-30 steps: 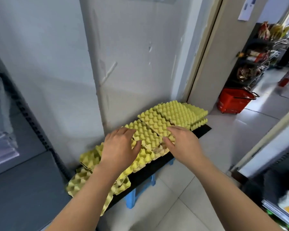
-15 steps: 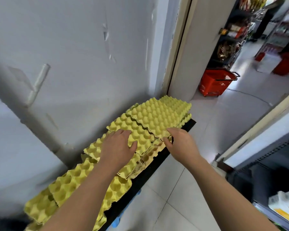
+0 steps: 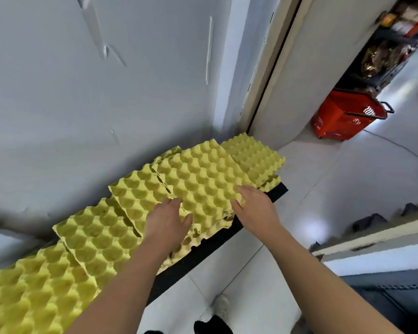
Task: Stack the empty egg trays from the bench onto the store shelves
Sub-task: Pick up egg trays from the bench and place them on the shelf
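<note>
Several yellow egg trays lie overlapping in a row on a black bench (image 3: 227,239) against the grey wall. My left hand (image 3: 167,218) rests flat, fingers spread, on the near left edge of one upper tray (image 3: 203,184). My right hand (image 3: 253,208) grips that same tray's near right corner, thumb under the edge. More trays lie to the left (image 3: 97,232) and at the far end (image 3: 253,157). The nearest tray (image 3: 34,295) fills the lower left corner.
A red shopping basket (image 3: 345,116) stands on the tiled floor past a doorway, with dark store shelves (image 3: 384,51) behind it. A pale counter edge (image 3: 381,237) runs along the right. The floor between bench and counter is narrow.
The view has swung closer to the bench and to the right. Both hands have shifted from the middle trays to the upper tray further along, and the right hand has closed on its corner.
</note>
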`<move>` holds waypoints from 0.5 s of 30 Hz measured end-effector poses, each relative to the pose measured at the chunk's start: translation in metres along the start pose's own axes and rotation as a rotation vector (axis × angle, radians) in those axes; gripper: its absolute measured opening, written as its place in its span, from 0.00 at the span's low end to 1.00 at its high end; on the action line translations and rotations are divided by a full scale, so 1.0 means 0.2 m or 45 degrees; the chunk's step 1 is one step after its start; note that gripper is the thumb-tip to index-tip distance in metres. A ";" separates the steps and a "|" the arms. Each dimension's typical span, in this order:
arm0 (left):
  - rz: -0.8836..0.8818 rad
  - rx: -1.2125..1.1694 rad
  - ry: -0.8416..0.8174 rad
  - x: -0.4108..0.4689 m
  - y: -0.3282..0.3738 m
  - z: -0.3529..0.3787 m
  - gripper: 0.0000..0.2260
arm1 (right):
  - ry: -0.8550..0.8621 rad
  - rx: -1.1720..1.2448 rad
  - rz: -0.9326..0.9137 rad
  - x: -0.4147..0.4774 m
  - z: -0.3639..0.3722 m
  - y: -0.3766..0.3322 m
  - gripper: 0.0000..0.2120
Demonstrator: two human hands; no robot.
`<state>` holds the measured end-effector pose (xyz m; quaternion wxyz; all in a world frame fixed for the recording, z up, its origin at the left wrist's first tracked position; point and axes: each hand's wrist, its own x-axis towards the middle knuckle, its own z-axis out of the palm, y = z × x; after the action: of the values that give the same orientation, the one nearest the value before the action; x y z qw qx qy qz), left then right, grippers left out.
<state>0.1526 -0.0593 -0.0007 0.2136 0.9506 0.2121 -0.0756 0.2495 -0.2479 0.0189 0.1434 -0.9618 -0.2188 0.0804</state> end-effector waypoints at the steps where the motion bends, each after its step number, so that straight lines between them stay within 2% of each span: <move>1: -0.053 -0.023 -0.022 0.03 0.03 0.03 0.25 | -0.028 -0.012 -0.029 0.06 0.01 0.05 0.22; 9: -0.376 -0.122 -0.153 0.29 0.13 0.28 0.35 | -0.239 0.010 -0.080 0.49 0.18 0.33 0.25; 15: -0.515 -0.152 -0.236 0.41 0.15 0.41 0.38 | -0.376 -0.050 -0.044 0.70 0.35 0.43 0.28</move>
<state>0.2355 -0.0901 -0.0829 0.2686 0.8634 0.3820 -0.1911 0.3934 -0.2438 -0.0874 0.0921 -0.9382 -0.2556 0.2143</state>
